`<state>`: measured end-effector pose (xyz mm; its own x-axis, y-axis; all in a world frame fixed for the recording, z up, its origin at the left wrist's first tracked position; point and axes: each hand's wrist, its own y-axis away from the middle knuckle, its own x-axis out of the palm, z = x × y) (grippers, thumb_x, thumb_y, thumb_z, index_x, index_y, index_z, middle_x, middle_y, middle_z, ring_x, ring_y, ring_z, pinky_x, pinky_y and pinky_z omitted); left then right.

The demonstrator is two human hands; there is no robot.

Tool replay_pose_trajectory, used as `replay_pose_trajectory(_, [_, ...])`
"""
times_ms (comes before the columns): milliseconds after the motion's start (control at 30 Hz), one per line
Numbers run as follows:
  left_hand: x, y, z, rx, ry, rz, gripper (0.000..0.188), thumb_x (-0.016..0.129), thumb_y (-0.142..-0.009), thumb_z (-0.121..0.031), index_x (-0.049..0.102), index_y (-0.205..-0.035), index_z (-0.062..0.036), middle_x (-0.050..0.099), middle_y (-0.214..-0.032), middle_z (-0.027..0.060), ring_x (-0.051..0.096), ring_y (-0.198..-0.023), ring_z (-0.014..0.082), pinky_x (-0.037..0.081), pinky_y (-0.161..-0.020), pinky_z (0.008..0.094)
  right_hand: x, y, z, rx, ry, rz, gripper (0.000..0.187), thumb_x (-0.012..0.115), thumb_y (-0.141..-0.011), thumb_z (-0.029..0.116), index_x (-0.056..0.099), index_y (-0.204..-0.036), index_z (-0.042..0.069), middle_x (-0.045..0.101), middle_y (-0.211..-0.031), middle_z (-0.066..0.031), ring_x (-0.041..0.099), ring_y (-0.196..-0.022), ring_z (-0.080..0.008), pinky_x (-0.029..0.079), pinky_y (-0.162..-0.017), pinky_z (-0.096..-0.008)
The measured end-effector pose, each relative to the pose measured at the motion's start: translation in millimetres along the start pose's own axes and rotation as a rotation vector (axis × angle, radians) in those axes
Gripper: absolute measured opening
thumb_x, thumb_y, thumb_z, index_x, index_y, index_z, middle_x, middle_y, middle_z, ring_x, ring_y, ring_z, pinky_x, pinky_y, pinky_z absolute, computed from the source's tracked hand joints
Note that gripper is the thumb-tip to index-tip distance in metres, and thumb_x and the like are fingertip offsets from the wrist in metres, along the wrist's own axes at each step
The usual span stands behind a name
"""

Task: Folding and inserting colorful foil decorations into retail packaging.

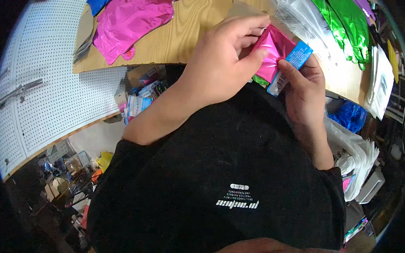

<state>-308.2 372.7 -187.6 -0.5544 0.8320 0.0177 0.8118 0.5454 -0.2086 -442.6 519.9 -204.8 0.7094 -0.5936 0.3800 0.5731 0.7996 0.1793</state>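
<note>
Close to my body, at the table's near edge, both hands hold a folded piece of shiny pink foil [273,51], which looks like a flat foil balloon. My left hand [222,60] grips its left side, with the thumb on top and the fingers behind, partly hidden. My right hand [305,83] pinches the foil's right edge together with a blue card [300,55] that has a white barcode end. The card lies tilted along the foil's right side. A bit of green foil [259,80] shows below the pink one.
On the wooden table [194,30] lie a heap of pink foil balloons [132,21] at left, clear plastic bags [300,16] and green foil balloons [344,29] at right. A white pegboard [56,85] stands at left. Below the table are packets [141,104] and white plastic bags [355,152].
</note>
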Motion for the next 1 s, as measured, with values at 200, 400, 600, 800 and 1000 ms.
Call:
replay_pose_trajectory(200, [4.1,0.0,-6.0,-0.080,0.026,-0.073,0.049,0.071,-0.094,0.001,0.056,-0.140,0.0033,0.064,-0.131,0.0141,0.062,-0.118,0.0182,0.052,-0.105,0.0327,-0.3,2.9,-2.2,-0.001,-0.062,-0.026,0.036,0.064,-0.096,-0.007,0.061,-0.132,0.000,0.072,-0.121,-0.0105,0.070,-0.104,-0.0174,0.056,-0.095,-0.0335])
replay_pose_trajectory(400, [8.8,-0.8,-13.8,0.222,-0.701,-0.171,0.039,0.075,-0.092,-0.005,0.067,-0.130,-0.0029,0.068,-0.114,0.0098,0.068,-0.101,0.0163,0.057,-0.090,0.0307,4.2,5.7,-0.7,-0.062,-0.028,-0.061,0.031,0.070,-0.094,-0.006,0.065,-0.124,0.000,0.074,-0.110,-0.0067,0.070,-0.097,-0.0133,0.056,-0.091,-0.0301])
replay_pose_trajectory(600, [6.0,-0.6,-12.6,0.089,-0.440,-0.106,0.041,0.076,-0.091,-0.004,0.065,-0.131,-0.0001,0.069,-0.111,0.0085,0.068,-0.094,0.0150,0.058,-0.085,0.0293,1.7,3.4,-2.3,-0.050,-0.044,-0.083,0.032,0.070,-0.094,-0.007,0.065,-0.125,0.000,0.074,-0.113,-0.0072,0.070,-0.098,-0.0129,0.056,-0.092,-0.0295])
replay_pose_trajectory(800, [4.9,2.2,-16.0,0.156,-0.591,-0.094,0.047,0.074,-0.092,0.000,0.061,-0.137,0.0017,0.068,-0.119,0.0104,0.066,-0.104,0.0151,0.057,-0.088,0.0292,-0.3,7.8,-1.1,-0.074,-0.025,-0.041,0.036,0.067,-0.096,-0.005,0.061,-0.132,0.001,0.072,-0.118,-0.0084,0.069,-0.103,-0.0157,0.055,-0.095,-0.0322])
replay_pose_trajectory(1000, [11.8,10.1,-15.8,-0.172,0.000,-0.021,0.048,0.074,-0.093,0.000,0.059,-0.139,0.0012,0.068,-0.122,0.0113,0.066,-0.108,0.0158,0.055,-0.091,0.0290,-7.0,8.4,-4.4,-0.054,-0.077,-0.073,0.036,0.066,-0.097,-0.005,0.061,-0.132,0.001,0.072,-0.120,-0.0092,0.070,-0.106,-0.0167,0.055,-0.096,-0.0331])
